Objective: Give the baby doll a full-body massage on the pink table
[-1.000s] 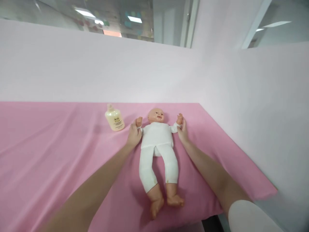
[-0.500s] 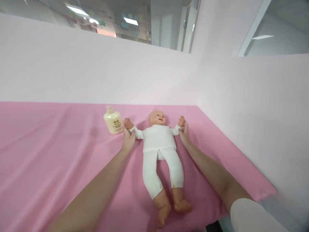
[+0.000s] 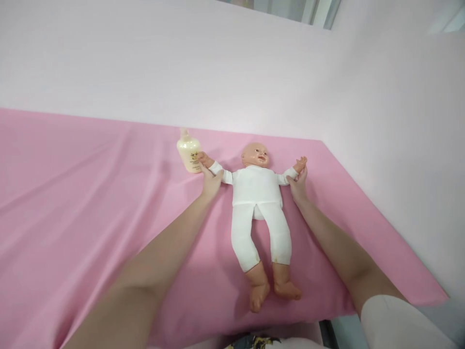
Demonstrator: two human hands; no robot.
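One baby doll [image 3: 258, 194] in white clothes. One cream bottle [image 3: 188, 152]. One pink sheet [image 3: 90, 194]. Two hands: left hand [image 3: 211, 181], right hand [image 3: 298, 185], both at the doll's arms.

The cream bottle [image 3: 188, 153] bears a small dark print — too blurred to read.

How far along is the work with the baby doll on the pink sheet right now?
Already in place: the doll lies on its back on the pink sheet, dressed in white. In hand: the left hand grips one doll arm at the wrist and the right hand the other, both arms spread out sideways. Untouched by either hand: the cream bottle beside the doll's hand; whether it is open cannot be told.
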